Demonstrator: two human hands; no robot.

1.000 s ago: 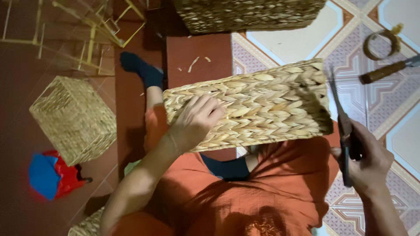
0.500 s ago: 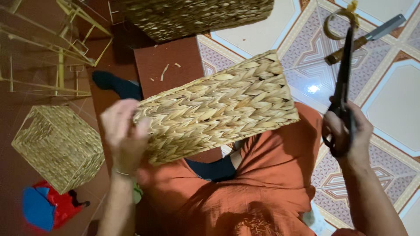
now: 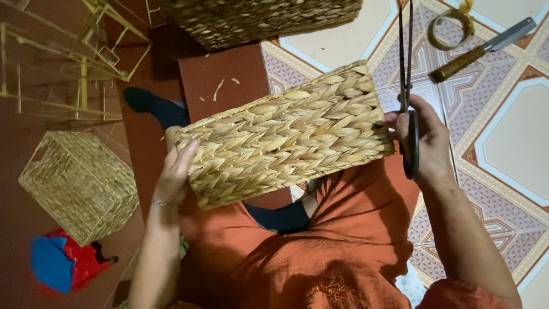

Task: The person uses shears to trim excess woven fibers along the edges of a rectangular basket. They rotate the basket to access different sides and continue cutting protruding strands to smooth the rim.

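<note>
I am sitting with my orange trousers point(image 3: 320, 257) at six o'clock, and the woven basket point(image 3: 286, 134) is lying tilted across my lap at the centre. My left hand point(image 3: 174, 171) is pressing flat and open-fingered against its end at nine o'clock. My right hand point(image 3: 426, 137) at three o'clock is closing around the handles of long dark scissors point(image 3: 407, 86), whose blades are pointing up toward twelve o'clock just beside the basket's other end. At eight o'clock a smaller woven basket point(image 3: 80, 183) is sitting on the floor near a red and blue object point(image 3: 63, 263). At one o'clock a wooden-handled knife point(image 3: 480, 48) and a coil point(image 3: 452, 26) are lying on the tiled floor point(image 3: 509, 131); another basket point(image 3: 263, 20) is showing at twelve.
</note>
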